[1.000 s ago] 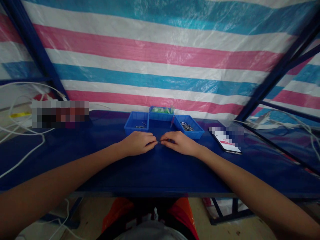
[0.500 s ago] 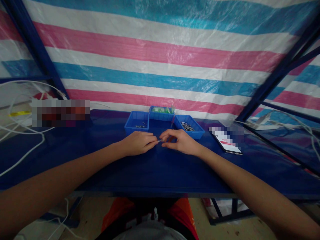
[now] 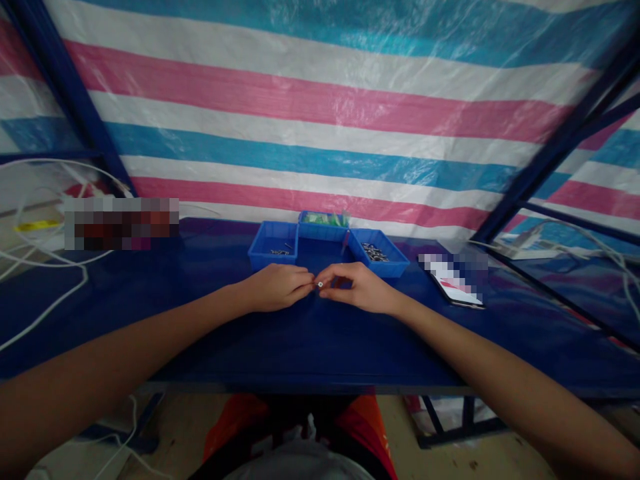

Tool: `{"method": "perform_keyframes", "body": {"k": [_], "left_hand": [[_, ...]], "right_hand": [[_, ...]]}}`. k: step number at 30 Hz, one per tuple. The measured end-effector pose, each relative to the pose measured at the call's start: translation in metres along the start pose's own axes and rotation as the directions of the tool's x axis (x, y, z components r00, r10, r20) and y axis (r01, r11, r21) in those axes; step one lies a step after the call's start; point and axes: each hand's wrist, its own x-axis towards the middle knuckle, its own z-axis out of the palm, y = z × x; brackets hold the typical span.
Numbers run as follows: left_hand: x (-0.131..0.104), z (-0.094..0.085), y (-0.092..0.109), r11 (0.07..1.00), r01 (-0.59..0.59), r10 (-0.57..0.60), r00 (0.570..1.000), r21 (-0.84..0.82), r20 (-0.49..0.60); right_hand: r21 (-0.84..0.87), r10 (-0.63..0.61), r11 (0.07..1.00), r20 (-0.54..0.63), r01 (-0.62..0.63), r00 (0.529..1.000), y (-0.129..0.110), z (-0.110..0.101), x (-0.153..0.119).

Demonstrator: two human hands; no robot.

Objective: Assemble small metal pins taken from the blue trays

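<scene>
Over the middle of the blue table [image 3: 310,347], my two hands meet fingertip to fingertip. My left hand [image 3: 278,287] is closed, thumb and fingers pinched on a thin metal pin-like piece that is mostly hidden. At its tip shows a small round silvery piece [image 3: 321,285] with a dark centre, too small to name. My right hand [image 3: 357,287] is curled, its thumb and forefinger closed around this round piece. Just behind the hands stand a left blue bin [image 3: 257,259] with a few small metal parts and a right blue bin [image 3: 393,269] with many dark and silvery metal parts.
A third blue bin [image 3: 325,232] holding green-and-clear plastic packets stands at the back. A phone [image 3: 453,283] lies to the right. White cables [image 3: 83,287] run along the left side. A striped plastic sheet [image 3: 320,133] hangs behind the table between blue frame posts.
My right fingertips have closed in on the small piece at my left fingertips. Its round end now faces me, where a thin light shaft showed before.
</scene>
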Motion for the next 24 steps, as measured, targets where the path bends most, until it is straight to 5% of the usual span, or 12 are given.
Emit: {"method": "perform_keyframes", "body": {"k": [15, 24], "left_hand": [[0.0, -0.004, -0.001, 0.988, 0.056, -0.042, 0.994, 0.141, -0.101], [-0.001, 0.0, 0.006, 0.962, -0.056, 0.113, 0.973, 0.269, -0.202]], "right_hand": [[-0.203, 0.056, 0.977, -0.033, -0.061, 0.998, 0.011, -0.006, 0.001], [-0.264, -0.009, 0.964, 0.078, 0.029, 0.997, 0.016, 0.006, 0.001]]}}
